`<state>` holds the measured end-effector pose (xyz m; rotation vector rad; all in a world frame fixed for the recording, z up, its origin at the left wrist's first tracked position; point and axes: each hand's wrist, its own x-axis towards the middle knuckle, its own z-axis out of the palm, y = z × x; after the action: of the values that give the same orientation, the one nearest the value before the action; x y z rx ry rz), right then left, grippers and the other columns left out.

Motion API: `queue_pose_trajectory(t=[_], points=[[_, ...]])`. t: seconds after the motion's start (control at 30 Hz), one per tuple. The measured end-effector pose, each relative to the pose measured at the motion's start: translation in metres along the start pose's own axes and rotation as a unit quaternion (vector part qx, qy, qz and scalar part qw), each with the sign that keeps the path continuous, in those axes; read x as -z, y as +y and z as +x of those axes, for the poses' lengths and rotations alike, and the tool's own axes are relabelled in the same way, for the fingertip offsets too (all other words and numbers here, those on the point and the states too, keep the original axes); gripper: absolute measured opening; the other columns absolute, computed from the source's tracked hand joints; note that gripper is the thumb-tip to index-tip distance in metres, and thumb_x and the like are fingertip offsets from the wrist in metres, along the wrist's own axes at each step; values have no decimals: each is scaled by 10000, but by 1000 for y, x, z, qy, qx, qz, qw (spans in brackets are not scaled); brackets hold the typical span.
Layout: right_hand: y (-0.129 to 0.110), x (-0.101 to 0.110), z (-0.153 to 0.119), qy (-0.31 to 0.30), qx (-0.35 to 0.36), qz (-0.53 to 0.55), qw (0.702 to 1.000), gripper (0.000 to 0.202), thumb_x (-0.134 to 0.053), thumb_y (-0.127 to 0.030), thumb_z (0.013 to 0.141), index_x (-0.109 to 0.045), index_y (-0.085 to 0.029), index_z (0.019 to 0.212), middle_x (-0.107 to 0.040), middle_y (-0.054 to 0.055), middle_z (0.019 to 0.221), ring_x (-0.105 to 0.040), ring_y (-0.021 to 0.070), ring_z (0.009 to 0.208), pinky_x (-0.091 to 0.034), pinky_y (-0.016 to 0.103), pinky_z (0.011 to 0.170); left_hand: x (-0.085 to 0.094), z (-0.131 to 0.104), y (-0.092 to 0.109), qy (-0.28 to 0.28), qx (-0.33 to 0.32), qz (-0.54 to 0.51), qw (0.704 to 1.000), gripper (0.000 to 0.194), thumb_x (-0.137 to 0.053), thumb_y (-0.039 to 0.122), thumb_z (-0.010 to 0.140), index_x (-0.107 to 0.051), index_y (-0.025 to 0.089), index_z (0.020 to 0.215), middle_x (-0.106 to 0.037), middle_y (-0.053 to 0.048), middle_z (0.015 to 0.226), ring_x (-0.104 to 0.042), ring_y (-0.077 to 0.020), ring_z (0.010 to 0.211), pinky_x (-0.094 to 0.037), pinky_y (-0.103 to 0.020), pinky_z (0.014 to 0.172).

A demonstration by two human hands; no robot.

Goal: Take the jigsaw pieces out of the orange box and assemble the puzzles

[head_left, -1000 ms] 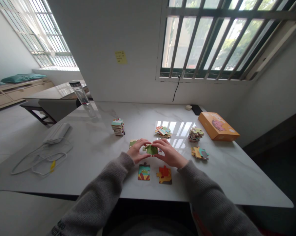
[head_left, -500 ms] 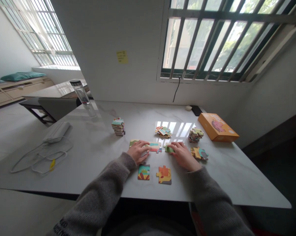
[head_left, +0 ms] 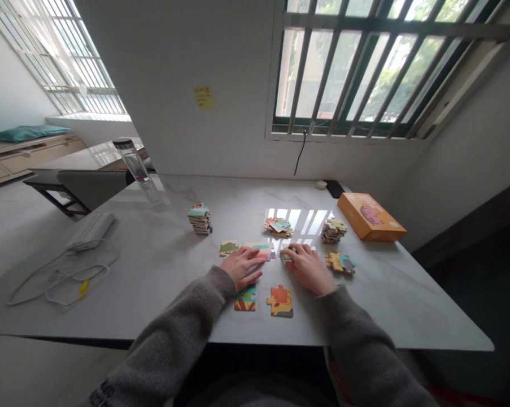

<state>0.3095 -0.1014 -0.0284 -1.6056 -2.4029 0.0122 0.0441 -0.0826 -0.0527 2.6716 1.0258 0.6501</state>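
My left hand point(head_left: 242, 267) is open, fingers stretched over the table, fingertips on or just over a pink and teal puzzle piece point(head_left: 266, 250). A green puzzle piece point(head_left: 228, 248) lies left of those fingers. My right hand point(head_left: 309, 268) has its thumb and fingers closed round another green puzzle piece point(head_left: 285, 254), mostly covered by the fingers. A small gap parts it from the pink and teal one. Nearer me lie a teal and red puzzle piece point(head_left: 245, 299), partly under my left hand, and an orange and yellow puzzle piece point(head_left: 280, 301).
Stacks of puzzle pieces stand left point(head_left: 200, 220) and right point(head_left: 334, 231); a loose pile point(head_left: 278, 226) sits behind my hands. More pieces point(head_left: 340, 263) lie right of my right hand. An orange box point(head_left: 371, 217), a glass bottle point(head_left: 131, 161) and a white cable point(head_left: 77, 277) are around.
My left hand has drawn back slightly toward me and right, uncovering the green piece on the left. My right hand's green piece now looks flatter on the table. The view has shifted slightly.
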Motion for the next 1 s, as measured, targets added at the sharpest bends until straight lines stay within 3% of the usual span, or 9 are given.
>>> queue_pose_trajectory(t=[0.2, 0.47, 0.6, 0.77, 1.0], points=[[-5, -1, 2, 0, -6, 3, 1000, 351, -507, -208, 948, -625, -295, 1266, -578, 96, 1333, -492, 296, 1188, -410, 435, 952, 1, 3, 0, 19, 5, -31, 999, 376, -613, 364, 879, -652, 271, 1241, -587, -115, 1324, -491, -319, 1188, -401, -518, 1055], [-6, -4, 15, 38, -28, 14, 999, 367, -460, -345, 990, -583, -251, 1322, -602, 123, 1273, -492, 300, 1204, -390, 447, 998, 2, 2, -4, -10, -5, -5, 1000, 450, -632, 385, 846, -623, 237, 1272, -550, -120, 1349, -468, -314, 1224, -393, -485, 1088], [1, -4, 28, 1, -61, 20, 998, 371, -414, -406, 1005, -622, -272, 1282, -587, 122, 1301, -495, 305, 1231, -385, 465, 1016, 0, 2, -5, -8, -9, 5, 1000, 443, -624, 372, 854, -615, 231, 1274, -545, -123, 1333, -472, -305, 1226, -402, -472, 1086], [8, -3, 46, -31, -50, 58, 997, 390, -386, -454, 1009, -650, -297, 1249, -564, 94, 1384, -475, 293, 1294, -363, 471, 1059, -1, 1, -5, 0, -16, 4, 1000, 451, -630, 371, 849, -608, 223, 1275, -540, -129, 1326, -477, -308, 1218, -407, -478, 1082], [12, -11, 73, -19, -44, 79, 996, 365, -407, -431, 1001, -667, -273, 1202, -595, 60, 1378, -487, 259, 1292, -341, 445, 1080, 0, 2, -5, -5, -13, 7, 1000, 446, -618, 368, 861, -599, 217, 1280, -533, -129, 1330, -473, -302, 1231, -408, -468, 1094]])
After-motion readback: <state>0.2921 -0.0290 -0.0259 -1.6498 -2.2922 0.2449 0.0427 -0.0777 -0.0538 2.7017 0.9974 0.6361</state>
